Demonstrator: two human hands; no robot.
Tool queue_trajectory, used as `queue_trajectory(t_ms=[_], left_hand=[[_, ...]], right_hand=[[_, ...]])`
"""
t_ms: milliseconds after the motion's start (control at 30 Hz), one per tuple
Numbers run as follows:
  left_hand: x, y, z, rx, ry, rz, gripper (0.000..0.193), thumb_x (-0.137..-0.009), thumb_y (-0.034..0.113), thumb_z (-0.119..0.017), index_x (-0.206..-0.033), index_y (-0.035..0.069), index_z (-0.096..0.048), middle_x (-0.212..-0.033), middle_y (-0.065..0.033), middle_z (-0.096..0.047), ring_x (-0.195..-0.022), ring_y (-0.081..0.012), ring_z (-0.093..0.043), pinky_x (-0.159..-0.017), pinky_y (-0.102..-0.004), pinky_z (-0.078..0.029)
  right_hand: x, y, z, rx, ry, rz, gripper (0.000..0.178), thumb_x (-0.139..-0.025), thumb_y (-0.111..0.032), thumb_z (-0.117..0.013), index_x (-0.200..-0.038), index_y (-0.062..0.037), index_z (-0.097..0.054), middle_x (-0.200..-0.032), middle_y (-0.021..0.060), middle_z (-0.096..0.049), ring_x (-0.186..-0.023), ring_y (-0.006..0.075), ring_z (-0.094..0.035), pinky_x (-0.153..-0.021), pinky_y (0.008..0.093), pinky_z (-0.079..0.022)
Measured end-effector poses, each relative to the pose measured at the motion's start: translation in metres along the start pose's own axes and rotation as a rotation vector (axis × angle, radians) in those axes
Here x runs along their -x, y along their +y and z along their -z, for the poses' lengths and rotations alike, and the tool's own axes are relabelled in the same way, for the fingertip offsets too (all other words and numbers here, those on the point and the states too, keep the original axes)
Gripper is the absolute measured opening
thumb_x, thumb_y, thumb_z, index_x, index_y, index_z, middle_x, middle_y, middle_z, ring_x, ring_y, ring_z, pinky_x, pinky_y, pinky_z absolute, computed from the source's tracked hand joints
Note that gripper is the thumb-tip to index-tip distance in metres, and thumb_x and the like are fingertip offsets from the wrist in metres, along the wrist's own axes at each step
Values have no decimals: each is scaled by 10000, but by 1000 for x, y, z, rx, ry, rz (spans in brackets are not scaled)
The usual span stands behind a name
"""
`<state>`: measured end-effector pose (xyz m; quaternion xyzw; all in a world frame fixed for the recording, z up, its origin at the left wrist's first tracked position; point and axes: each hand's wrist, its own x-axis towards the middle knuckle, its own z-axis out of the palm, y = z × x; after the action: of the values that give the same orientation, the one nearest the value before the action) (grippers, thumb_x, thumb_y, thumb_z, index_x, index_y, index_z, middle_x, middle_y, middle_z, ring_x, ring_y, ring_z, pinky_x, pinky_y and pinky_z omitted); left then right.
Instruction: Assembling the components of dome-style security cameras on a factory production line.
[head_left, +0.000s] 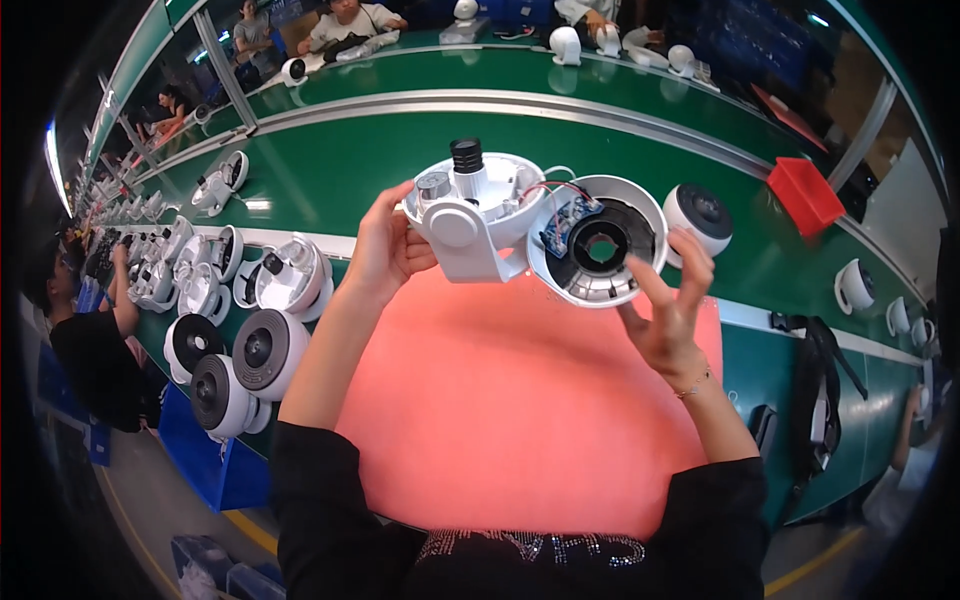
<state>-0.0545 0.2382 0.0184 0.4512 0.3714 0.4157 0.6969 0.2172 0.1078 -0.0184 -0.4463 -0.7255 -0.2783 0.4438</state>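
My left hand (385, 245) grips the left side of an opened white half-round housing (510, 215), its fingers behind the bracket (460, 245). Inside that housing stand a black ribbed cylinder (466, 155) and a silver motor-like part (433, 185). My right hand (672, 310) holds the right rim of a round white shell (650, 210), one finger reaching over its inner edge. A blue circuit board (570, 222) sits in the shell beside a black ring (598, 240). Thin red and white wires (550, 184) join the two halves, both held above an orange-pink mat (520, 420).
A closed white round unit (698, 220) with a dark grille stands right behind the shell. Several similar units (270, 352) crowd the left side. A red bin (805, 195) lies back right; a black strap (818, 400) hangs at right. Co-workers sit across and at left.
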Motion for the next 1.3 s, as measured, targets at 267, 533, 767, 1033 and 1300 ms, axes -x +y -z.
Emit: queue_trajectory(t_ms=[267,533,767,1033,1300], left_hand=[[-13,-16,11,52,-347,148,378,-820,316,-543,-1048,17,-589,-995,-114,-631,-908,-190,-618,-791,-303,-495],[-5,-89,-51,-604,-1296,467,384,-878,329,-527,-1015,-12,-638,-969,-67,-646,-902,-104,-576,-821,-238,-434],[100,-45,-26,-621,-197,-420,321,-808,179,-614,-1067,-10,-602,-1017,-132,-641,-921,-206,-616,-813,-321,-473],[224,-79,-23,-827,-241,-626,510,-622,220,-790,-1028,-32,-613,-872,-126,-645,-715,-235,-645,-627,-299,-534],[220,-87,-27,-847,-211,-703,471,-588,148,-787,-991,-38,-630,-812,-102,-650,-614,-205,-635,-525,-256,-517]], right_hand=[[5,-33,64,-484,-198,-3,414,-595,43,-658,-926,-103,-458,-1053,164,-553,-943,416,-539,-794,493,-464],[8,-84,76,-1174,-758,-491,446,-704,-86,-738,-1072,-2,-501,-1004,145,-577,-909,243,-597,-763,342,-496],[73,-105,83,-1380,-714,-757,473,-758,-32,-677,-1110,-31,-362,-999,155,-509,-941,266,-569,-822,371,-458],[77,-114,74,-1444,-657,-745,483,-736,-41,-685,-1111,-10,-383,-951,164,-541,-938,317,-582,-808,394,-480],[70,-107,80,-1340,-718,-609,569,-714,0,-684,-1182,-2,-359,-1004,206,-552,-931,305,-593,-806,398,-489]])
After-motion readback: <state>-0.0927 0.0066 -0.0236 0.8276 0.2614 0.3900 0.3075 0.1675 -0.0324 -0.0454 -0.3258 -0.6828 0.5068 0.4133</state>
